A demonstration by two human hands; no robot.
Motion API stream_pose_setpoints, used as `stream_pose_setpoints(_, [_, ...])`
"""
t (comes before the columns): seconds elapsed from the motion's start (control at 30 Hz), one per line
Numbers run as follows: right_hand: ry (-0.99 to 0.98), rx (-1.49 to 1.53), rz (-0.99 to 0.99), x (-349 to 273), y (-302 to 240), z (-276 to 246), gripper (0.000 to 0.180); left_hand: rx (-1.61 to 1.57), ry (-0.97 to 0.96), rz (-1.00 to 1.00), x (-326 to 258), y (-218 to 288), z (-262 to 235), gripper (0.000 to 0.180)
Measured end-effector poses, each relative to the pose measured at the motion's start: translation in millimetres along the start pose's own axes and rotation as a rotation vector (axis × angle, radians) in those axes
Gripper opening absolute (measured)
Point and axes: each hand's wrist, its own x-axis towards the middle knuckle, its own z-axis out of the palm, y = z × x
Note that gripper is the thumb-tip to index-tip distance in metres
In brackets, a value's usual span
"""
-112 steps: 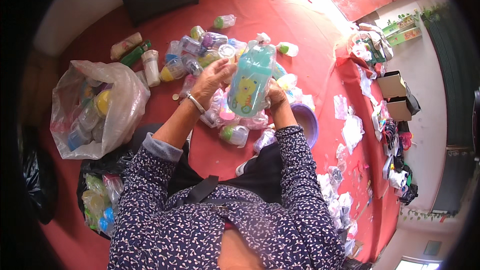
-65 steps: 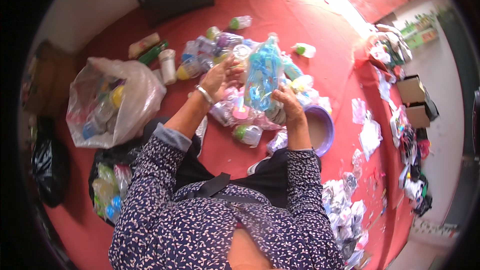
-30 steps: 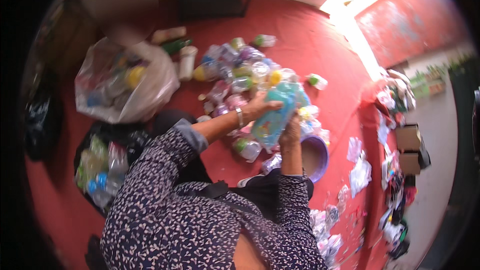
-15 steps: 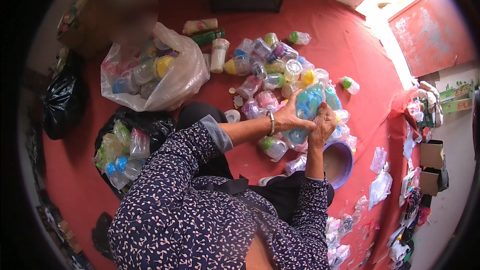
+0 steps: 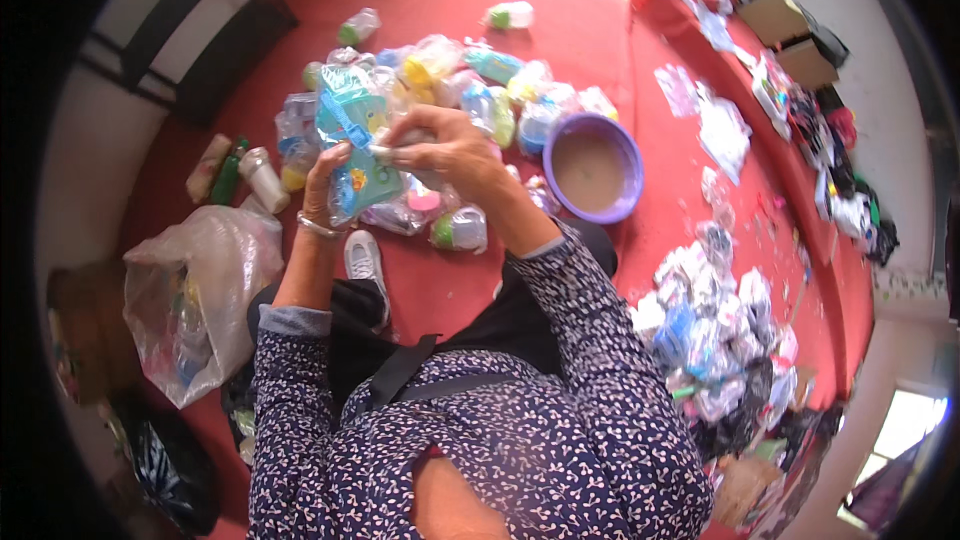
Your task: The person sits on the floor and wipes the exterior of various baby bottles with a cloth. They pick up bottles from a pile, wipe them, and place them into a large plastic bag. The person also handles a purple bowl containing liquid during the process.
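A flattish teal see-through plastic bottle (image 5: 362,180) with a blue strap and small coloured pictures is held up over the pile. My left hand (image 5: 322,185), with a bracelet at the wrist, grips its lower left edge, thumb on the front. My right hand (image 5: 440,148) bends over its right side, fingers pinched by the strap's end. Something pale shows at those fingertips, too blurred to name. Behind and around lie several clear plastic bottles, among them a green-capped bottle (image 5: 460,229) just below my right hand.
A purple basin (image 5: 638,175) of cloudy water stands right of the pile. Left are a large clear plastic bag (image 5: 150,270) and a green bottle (image 5: 230,172). Crumpled plastic scraps (image 5: 700,325) heap at the right. A black stand (image 5: 225,50) is far left.
The view has swung to the right, showing the scrap heap. My right hand has shifted from the bottle's edge to its front by the strap; my left hand still holds the bottle.
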Motion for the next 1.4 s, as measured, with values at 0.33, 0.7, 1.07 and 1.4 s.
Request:
stream_pose_setpoints(0.33, [0.314,0.343,0.08,17.8,38.6,-37.9,0.032,0.111,-0.206,-0.119,8.0,-17.8,-31.4,0.048])
stream_pose_setpoints(0.7, [0.507,-0.359,0.046,12.5,23.3,-23.9,0.014,0.524,0.119,0.03,5.0,-37.4,28.9,0.075])
stream_pose_setpoints(1.07, [0.351,0.098,-0.147,20.8,-7.9,-20.7,0.015,0.398,0.03,-0.05,3.1,-31.5,23.8,0.059])
stream_pose_setpoints(1.4, [0.479,0.496,0.17,10.7,5.3,-71.1,0.017,-0.129,0.066,0.008,2.6,-4.3,12.4,0.042])
